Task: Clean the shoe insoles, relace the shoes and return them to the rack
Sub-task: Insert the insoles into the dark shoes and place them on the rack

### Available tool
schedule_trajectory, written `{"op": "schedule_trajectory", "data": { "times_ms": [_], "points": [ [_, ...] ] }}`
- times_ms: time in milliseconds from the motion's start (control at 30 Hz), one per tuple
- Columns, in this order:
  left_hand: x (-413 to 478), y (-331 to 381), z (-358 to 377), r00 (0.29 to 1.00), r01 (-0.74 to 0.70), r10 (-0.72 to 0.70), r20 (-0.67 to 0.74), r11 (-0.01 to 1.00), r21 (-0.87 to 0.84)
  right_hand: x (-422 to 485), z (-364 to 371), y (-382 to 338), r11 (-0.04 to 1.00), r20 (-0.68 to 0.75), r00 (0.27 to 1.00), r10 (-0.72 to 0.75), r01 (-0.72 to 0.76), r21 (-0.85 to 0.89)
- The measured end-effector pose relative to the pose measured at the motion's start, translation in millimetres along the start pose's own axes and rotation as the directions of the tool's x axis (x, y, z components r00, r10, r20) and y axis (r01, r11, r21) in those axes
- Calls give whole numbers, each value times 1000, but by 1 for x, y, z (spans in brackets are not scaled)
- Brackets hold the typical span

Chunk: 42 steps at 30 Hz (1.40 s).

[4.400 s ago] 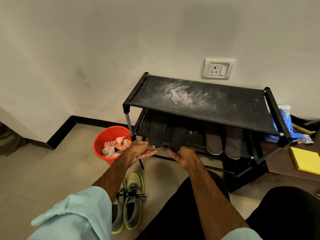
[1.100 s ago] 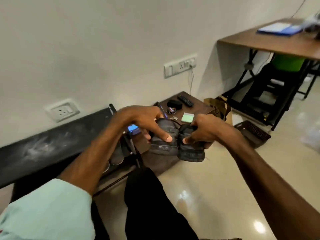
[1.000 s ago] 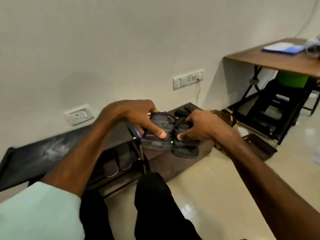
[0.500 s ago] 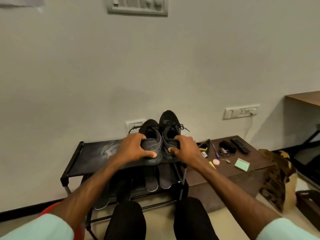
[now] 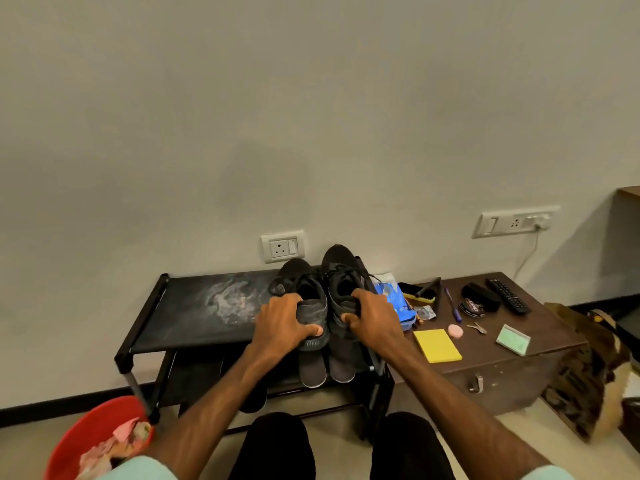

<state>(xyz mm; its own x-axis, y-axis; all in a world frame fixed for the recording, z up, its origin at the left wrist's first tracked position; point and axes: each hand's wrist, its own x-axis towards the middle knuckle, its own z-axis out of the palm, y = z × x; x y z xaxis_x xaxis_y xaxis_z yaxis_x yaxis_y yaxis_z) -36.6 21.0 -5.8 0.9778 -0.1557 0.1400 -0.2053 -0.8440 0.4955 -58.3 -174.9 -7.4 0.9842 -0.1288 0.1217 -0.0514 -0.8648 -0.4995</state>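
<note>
Your left hand (image 5: 284, 323) grips the heel of the left shoe (image 5: 301, 285), your right hand (image 5: 372, 317) that of the right shoe (image 5: 341, 268); both sit at the right end of the rack (image 5: 194, 306) top. Seat them flat, heels at the near edge, before letting go.

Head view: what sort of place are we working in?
Probably a room at home: a black shoe rack against the wall with black shoes on top, and a wooden trunk beside it carrying a TV remote and shoe brush.
</note>
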Motion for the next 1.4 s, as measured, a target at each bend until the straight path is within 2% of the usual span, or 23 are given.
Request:
{"op": "schedule_trajectory", "data": {
  "times_ms": [367, 633, 833, 900, 967, 1067, 1133, 1200, 1233, 1333, 1400],
  "points": [
    [0, -8, 1, 997, 7, -11, -73, 998, -55, 5, -2, -3, 1000, -47, 999, 0, 1, 14],
    [3, 1, 7, 996, 25, -29, -83, 999, -39, 9, 4, -1, 1000, -48, 998, 29, -28, 12],
    [2, -2, 11, 996, 39, -41, -76, 999, -28, 2, 20, -2, 999, -104, 993, 54, -52, 16],
    [-1, -4, 9, 998, 39, -41, -49, 999, -33, -7, 23, -12, 999, -182, 983, 8, -2, 32],
    [-4, -7, 4, 999, 30, -31, -27, 999, -35, -22, 22, -30, 988, -290, 951, -111, 136, 68],
    [-16, -27, -9, 999, 8, -10, -36, 998, -69, -49, 27, -68, 927, -412, 847, -335, 375, 18],
    [-26, -43, -21, 997, -19, 14, -69, 998, -67, -63, 37, -91, 877, -451, 789, -418, 480, 26],
    [-38, -66, -36, 996, -11, 8, -94, 999, -38, -74, 55, -116, 840, -421, 777, -468, 539, 60],
    [-48, -83, -43, 995, 11, -13, -101, 1000, -25, -82, 70, -128, 832, -375, 793, -479, 546, 92],
    [-72, -135, -57, 990, 68, -70, -123, 998, -20, -98, 117, -157, 837, -258, 858, -444, 500, 221],
    [-94, -173, -61, 986, 137, -140, -90, 990, -47, -108, 154, -173, 845, -147, 903, -404, 430, 318]
  ]
}}
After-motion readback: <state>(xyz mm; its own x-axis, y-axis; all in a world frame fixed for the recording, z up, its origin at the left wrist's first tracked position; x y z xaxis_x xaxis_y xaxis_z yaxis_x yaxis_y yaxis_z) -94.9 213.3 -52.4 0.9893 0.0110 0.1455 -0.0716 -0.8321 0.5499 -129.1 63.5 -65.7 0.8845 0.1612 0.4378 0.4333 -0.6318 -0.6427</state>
